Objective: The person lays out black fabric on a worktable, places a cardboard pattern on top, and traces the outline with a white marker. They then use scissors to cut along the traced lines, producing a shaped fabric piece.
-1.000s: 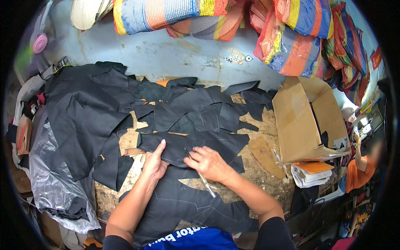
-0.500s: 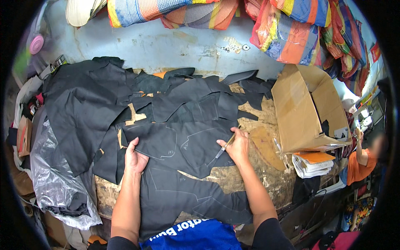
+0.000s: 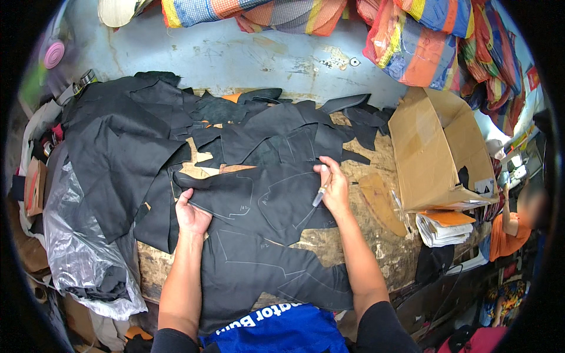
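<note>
A black leather piece [image 3: 235, 197] with pale drawn outlines lies across the middle of the bench, in front of me. My left hand [image 3: 193, 216] grips its left edge, palm turned up, thumb above and fingers partly hidden. At its upper right corner is my right hand [image 3: 334, 187], thumb and forefinger closed at the edge. A slim pen [image 3: 319, 196] is tucked in that same hand, its clear end pointing down over the leather. Below lies another outlined black leather sheet [image 3: 259, 267], reaching to the near edge of the bench.
Black leather pieces [image 3: 123, 147] heap up at left and back. A plastic bag [image 3: 82, 253] hangs at the left edge. On the right are an open cardboard box [image 3: 421, 159], a tan pattern piece [image 3: 379, 206] and folded papers [image 3: 442, 229]. A person in orange [image 3: 507, 229] is farther right.
My right hand has moved up along the leather's edge, and the pen now lies lower in its grip. The leather's upper edge has shifted, uncovering tan scraps behind it. My left hand keeps its hold.
</note>
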`<state>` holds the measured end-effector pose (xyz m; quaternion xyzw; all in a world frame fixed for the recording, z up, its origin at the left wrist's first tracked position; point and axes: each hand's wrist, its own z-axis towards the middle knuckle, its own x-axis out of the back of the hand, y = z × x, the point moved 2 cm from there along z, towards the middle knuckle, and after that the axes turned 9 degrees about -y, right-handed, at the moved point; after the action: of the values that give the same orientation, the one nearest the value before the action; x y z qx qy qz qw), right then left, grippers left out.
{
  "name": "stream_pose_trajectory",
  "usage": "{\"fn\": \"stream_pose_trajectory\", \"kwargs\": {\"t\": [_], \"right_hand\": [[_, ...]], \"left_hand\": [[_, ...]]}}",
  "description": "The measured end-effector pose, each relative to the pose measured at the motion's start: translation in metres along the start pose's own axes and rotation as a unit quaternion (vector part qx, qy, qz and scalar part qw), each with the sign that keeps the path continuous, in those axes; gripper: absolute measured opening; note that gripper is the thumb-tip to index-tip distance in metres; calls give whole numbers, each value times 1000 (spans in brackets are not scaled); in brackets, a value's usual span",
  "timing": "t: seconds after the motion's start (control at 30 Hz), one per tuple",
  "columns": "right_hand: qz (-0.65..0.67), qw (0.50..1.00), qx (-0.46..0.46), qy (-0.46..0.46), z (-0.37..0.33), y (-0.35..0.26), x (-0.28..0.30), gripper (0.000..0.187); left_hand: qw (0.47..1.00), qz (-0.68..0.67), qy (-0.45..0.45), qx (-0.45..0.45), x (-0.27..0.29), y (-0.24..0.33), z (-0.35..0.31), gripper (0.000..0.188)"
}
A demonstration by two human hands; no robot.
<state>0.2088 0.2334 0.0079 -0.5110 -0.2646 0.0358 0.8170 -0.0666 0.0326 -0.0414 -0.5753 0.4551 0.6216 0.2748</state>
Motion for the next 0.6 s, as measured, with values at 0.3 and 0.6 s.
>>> {"fn": "stream_pose_trajectory", "kwargs": {"t": [0.3,0.6], "right_hand": [[346,904,-231,101,14,37,46,46],[313,942,-122,-6,-11,1,3,71]], "left_hand": [[999,10,35,-19,4,3,4,39],[998,-5,57,6,-14,-4,2,40]]}}
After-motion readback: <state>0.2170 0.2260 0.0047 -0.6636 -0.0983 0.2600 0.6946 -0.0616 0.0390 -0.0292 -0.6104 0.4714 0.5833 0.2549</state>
